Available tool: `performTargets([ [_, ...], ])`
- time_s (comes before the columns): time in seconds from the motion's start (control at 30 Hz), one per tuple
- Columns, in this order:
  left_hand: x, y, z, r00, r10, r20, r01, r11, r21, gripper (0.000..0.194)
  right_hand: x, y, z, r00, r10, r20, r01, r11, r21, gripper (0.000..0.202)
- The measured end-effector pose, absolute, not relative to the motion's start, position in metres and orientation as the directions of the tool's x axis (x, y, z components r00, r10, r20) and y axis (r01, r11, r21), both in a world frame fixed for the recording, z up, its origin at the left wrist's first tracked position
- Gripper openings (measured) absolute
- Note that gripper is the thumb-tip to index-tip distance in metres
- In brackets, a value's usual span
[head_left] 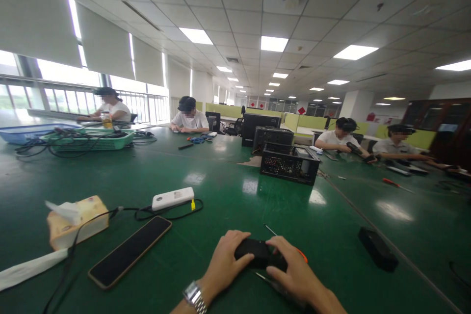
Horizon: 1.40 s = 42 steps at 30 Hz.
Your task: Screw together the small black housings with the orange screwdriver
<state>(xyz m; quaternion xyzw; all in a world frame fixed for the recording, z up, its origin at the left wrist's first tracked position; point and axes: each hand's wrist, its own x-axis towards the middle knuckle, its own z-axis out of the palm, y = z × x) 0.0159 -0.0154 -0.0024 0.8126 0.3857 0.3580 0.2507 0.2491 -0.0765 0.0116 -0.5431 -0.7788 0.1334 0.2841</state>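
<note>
The left hand [227, 256] and right hand [292, 267] grip a black, oblong, hard-looking block [258, 251] — seemingly steadying it. Shifting it calls for clearing the slim metal shaft [271, 230] beyond.

We can't make out the tool [270, 282] under our right hand [294, 267], blurred and mostly covered. At the lower left, the edge cuts off a white strip [31, 270]; at the far right, the cables [454, 185] blur together.

Tiled ceiling [235, 14] with lit panels [274, 43], blinds [110, 44], green partitions [312, 122]
</note>
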Motion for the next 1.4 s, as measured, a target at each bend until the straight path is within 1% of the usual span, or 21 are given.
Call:
performTargets([
  [0.07, 0.016, -0.015, -0.002, 0.409, 0.826, 0.388, 0.470, -0.555, 0.686, 0.039, 0.260, -0.082, 0.019, -0.213, 0.960, 0.184, 0.827, 0.277, -0.489, 0.034],
  [0.13, 0.016, -0.013, -0.003, 0.370, 0.845, 0.385, 0.490, -0.530, 0.692, 0.037, 0.271, -0.088, 0.021, -0.202, 0.979, 0.035, 0.873, 0.197, -0.446, 0.024],
  [0.2, 0.015, -0.012, -0.004, 0.349, 0.860, 0.372, 0.505, -0.507, 0.699, 0.037, 0.280, -0.093, 0.019, -0.232, 0.971, -0.066, 0.884, 0.182, -0.432, 0.014],
  [0.23, 0.015, -0.011, -0.005, 0.348, 0.865, 0.360, 0.510, -0.497, 0.702, 0.038, 0.283, -0.095, 0.018, -0.253, 0.964, -0.083, 0.874, 0.191, -0.448, 0.011],
  [0.33, 0.014, -0.010, -0.004, 0.363, 0.871, 0.330, 0.507, -0.482, 0.715, 0.038, 0.286, -0.096, 0.017, -0.294, 0.954, -0.055, 0.817, 0.221, -0.533, 0.008],
  [0.43, 0.013, -0.011, -0.004, 0.369, 0.869, 0.330, 0.493, -0.484, 0.723, 0.037, 0.285, -0.094, 0.022, -0.271, 0.962, 0.025, 0.802, 0.240, -0.548, 0.004],
  [0.57, 0.012, -0.011, -0.002, 0.369, 0.868, 0.332, 0.490, -0.486, 0.724, 0.037, 0.289, -0.091, 0.029, -0.265, 0.955, 0.131, 0.812, 0.295, -0.504, 0.010],
  [0.7, 0.012, -0.012, -0.001, 0.375, 0.873, 0.313, 0.496, -0.474, 0.727, 0.037, 0.301, -0.083, 0.021, -0.207, 0.938, 0.277, 0.875, 0.305, -0.377, 0.011],
  [0.77, 0.012, -0.013, -0.001, 0.372, 0.874, 0.314, 0.495, -0.472, 0.729, 0.038, 0.306, -0.078, 0.012, -0.176, 0.933, 0.313, 0.901, 0.281, -0.331, 0.015],
  [0.83, 0.012, -0.013, -0.002, 0.369, 0.875, 0.313, 0.492, -0.470, 0.733, 0.039, 0.311, -0.073, 0.004, -0.150, 0.946, 0.286, 0.903, 0.249, -0.349, 0.021],
  [0.93, 0.011, -0.013, -0.004, 0.363, 0.878, 0.312, 0.494, -0.465, 0.735, 0.040, 0.315, -0.069, -0.003, -0.136, 0.972, 0.193, 0.866, 0.211, -0.453, 0.029],
  [1.0, 0.011, -0.013, -0.004, 0.357, 0.881, 0.310, 0.499, -0.461, 0.734, 0.040, 0.316, -0.067, -0.002, -0.151, 0.972, 0.181, 0.842, 0.222, -0.491, 0.030],
  [1.1, 0.011, -0.013, -0.001, 0.346, 0.890, 0.298, 0.525, -0.446, 0.725, 0.039, 0.316, -0.065, 0.000, -0.150, 0.971, 0.186, 0.848, 0.223, -0.481, 0.027],
  [1.23, 0.012, -0.014, 0.003, 0.330, 0.901, 0.280, 0.564, -0.427, 0.707, 0.038, 0.316, -0.062, -0.001, -0.093, 0.985, 0.147, 0.868, 0.153, -0.472, 0.024],
  [1.4, 0.013, -0.014, 0.002, 0.324, 0.907, 0.268, 0.566, -0.413, 0.714, 0.039, 0.310, -0.063, 0.000, -0.094, 0.987, 0.132, 0.870, 0.147, -0.471, 0.015],
])
